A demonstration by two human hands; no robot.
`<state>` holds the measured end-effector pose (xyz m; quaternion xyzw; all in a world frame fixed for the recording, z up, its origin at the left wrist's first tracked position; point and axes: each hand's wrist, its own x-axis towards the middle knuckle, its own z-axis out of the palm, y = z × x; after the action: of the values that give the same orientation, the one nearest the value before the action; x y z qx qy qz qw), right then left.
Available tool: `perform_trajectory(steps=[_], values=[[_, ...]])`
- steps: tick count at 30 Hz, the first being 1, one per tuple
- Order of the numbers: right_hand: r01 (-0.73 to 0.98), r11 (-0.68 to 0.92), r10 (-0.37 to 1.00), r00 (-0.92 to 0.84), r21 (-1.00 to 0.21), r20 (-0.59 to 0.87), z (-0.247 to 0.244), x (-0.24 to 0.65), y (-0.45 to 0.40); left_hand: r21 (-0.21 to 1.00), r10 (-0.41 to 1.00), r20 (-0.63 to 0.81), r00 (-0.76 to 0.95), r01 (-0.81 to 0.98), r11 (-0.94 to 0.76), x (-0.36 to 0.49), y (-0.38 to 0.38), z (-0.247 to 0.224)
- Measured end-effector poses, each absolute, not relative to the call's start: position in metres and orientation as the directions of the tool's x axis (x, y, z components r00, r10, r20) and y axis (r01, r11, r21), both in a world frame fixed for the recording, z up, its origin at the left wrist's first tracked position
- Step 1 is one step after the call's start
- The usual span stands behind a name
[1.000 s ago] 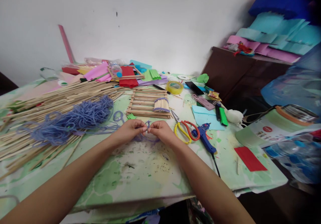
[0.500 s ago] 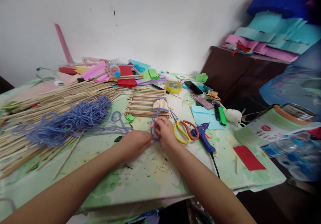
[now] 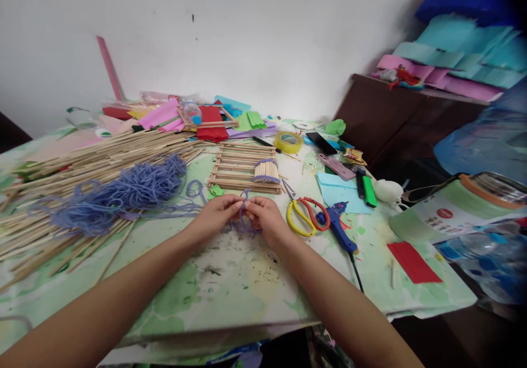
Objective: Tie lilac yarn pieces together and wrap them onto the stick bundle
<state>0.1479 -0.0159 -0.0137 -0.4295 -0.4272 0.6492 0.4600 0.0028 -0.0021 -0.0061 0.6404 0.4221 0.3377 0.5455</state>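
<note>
Midway between the front and back edges of the table (image 3: 177, 296), I monitor left hand (image 3: 214, 212) and right hand (image 3: 265, 217) together, pinching a looped purple yarn strand (image 3: 246, 194). Rightward, the flask (image 3: 405, 225) bears a round red logo (image 3: 444, 213), lettering illegible. Leftward, fibrous yarn (image 3: 140, 189) overlies slender wooden sticks (image 3: 102, 156).

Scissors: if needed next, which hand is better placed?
Right hand, likely: the scissors lie beside it, yellow handle nearest. The left hand is farther, with the right between. Both hands pinch purple yarn.
</note>
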Motion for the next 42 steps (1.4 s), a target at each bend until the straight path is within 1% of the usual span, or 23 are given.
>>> perform_trajectory(steps=[2, 4, 8, 11, 14, 16, 17, 19, 21, 23, 26, 27, 29, 31, 33, 35, 36, 37, 38, 39, 41, 42], values=[[-0.127, -0.146, 0.981, -0.15, -0.981, -0.126, -0.017, 0.147, -0.014, 0.995, 0.912, -0.093, 0.4, 0.076, 0.068, 0.003, -0.003, -0.007], [-0.064, -0.085, 0.988, -0.133, -0.994, -0.076, -0.021, 0.146, -0.011, 0.982, 0.898, -0.161, 0.409, -0.028, 0.188, 0.002, -0.004, -0.006], [-0.049, -0.052, 0.99, -0.133, -0.997, -0.045, -0.023, 0.145, -0.009, 0.869, 0.837, -0.297, 0.459, -0.234, 0.436, -0.003, -0.003, -0.003], [-0.043, -0.045, 0.988, -0.148, -0.998, -0.039, -0.019, 0.145, -0.011, 0.805, 0.804, -0.348, 0.481, -0.287, 0.52, -0.005, -0.003, -0.001], [0.041, 0.022, 0.986, -0.167, -0.999, 0.015, -0.016, 0.146, -0.013, 0.813, 0.798, -0.344, 0.495, -0.268, 0.517, -0.005, -0.002, 0.0], [0.064, 0.026, 0.988, -0.154, -0.998, 0.016, -0.016, 0.149, -0.012, 0.865, 0.807, -0.327, 0.492, -0.189, 0.466, -0.007, 0.0, 0.0], [0.036, 0.004, 0.991, -0.136, -0.999, 0.0, -0.016, 0.15, -0.011, 0.906, 0.831, -0.309, 0.463, -0.123, 0.405, -0.008, 0.002, 0.001], [-0.062, -0.047, 0.995, -0.089, -0.997, -0.041, -0.015, 0.153, -0.009, 0.976, 0.912, -0.218, 0.347, 0.065, 0.209, -0.012, 0.008, 0.001], [-0.141, -0.073, 0.997, -0.046, -0.987, -0.067, -0.013, 0.156, -0.008, 0.962, 0.963, -0.088, 0.255, 0.272, 0.016, -0.016, 0.013, 0.002], [-0.175, -0.103, 0.994, -0.051, -0.979, -0.096, -0.011, 0.157, -0.008, 0.925, 0.955, -0.047, 0.294, 0.374, -0.07, -0.018, 0.015, 0.002], [-0.171, -0.155, 0.984, -0.11, -0.973, -0.137, -0.01, 0.155, -0.01, 0.911, 0.886, -0.054, 0.46, 0.386, -0.146, -0.016, 0.011, 0.001], [-0.157, -0.159, 0.982, -0.126, -0.975, -0.14, -0.01, 0.154, -0.011, 0.903, 0.871, -0.041, 0.49, 0.392, -0.178, -0.014, 0.009, 0.001], [-0.128, -0.152, 0.981, -0.144, -0.98, -0.133, -0.012, 0.152, -0.012, 0.889, 0.871, -0.016, 0.491, 0.406, -0.213, -0.011, 0.006, -0.002], [-0.109, -0.146, 0.98, -0.151, -0.983, -0.128, -0.013, 0.151, -0.012, 0.9, 0.908, 0.015, 0.418, 0.391, -0.194, -0.008, 0.004, -0.005], [-0.1, -0.147, 0.981, -0.142, -0.984, -0.132, -0.014, 0.15, -0.012, 0.898, 0.963, 0.113, 0.244, 0.39, -0.204, -0.008, 0.004, -0.007], [-0.093, -0.149, 0.983, -0.123, -0.984, -0.137, -0.015, 0.15, -0.011, 0.84, 0.952, 0.303, 0.037, 0.462, -0.286, -0.008, 0.002, -0.005], [-0.09, -0.148, 0.984, -0.115, -0.985, -0.138, -0.016, 0.151, -0.011, 0.787, 0.913, 0.407, -0.02, 0.514, -0.34, -0.007, 0.0, -0.004], [-0.085, -0.148, 0.984, -0.11, -0.985, -0.138, -0.016, 0.151, -0.011, 0.729, 0.869, 0.493, -0.03, 0.56, -0.394, -0.007, -0.003, -0.002], [-0.08, -0.147, 0.984, -0.109, -0.986, -0.138, -0.017, 0.15, -0.01, 0.675, 0.836, 0.549, 0.004, 0.588, -0.446, -0.005, -0.006, 0.0], [-0.079, -0.146, 0.985, -0.109, -0.986, -0.137, -0.017, 0.15, -0.01, 0.639, 0.82, 0.569, 0.059, 0.595, -0.487, -0.003, -0.01, 0.001], [-0.085, -0.145, 0.985, -0.108, -0.986, -0.136, -0.017, 0.15, -0.011, 0.613, 0.815, 0.552, 0.174, 0.578, -0.539, 0.0, -0.015, 0.002], [-0.092, -0.146, 0.985, -0.106, -0.985, -0.136, -0.017, 0.149, -0.011, 0.612, 0.815, 0.543, 0.2, 0.57, -0.548, 0.001, -0.016, 0.002]])
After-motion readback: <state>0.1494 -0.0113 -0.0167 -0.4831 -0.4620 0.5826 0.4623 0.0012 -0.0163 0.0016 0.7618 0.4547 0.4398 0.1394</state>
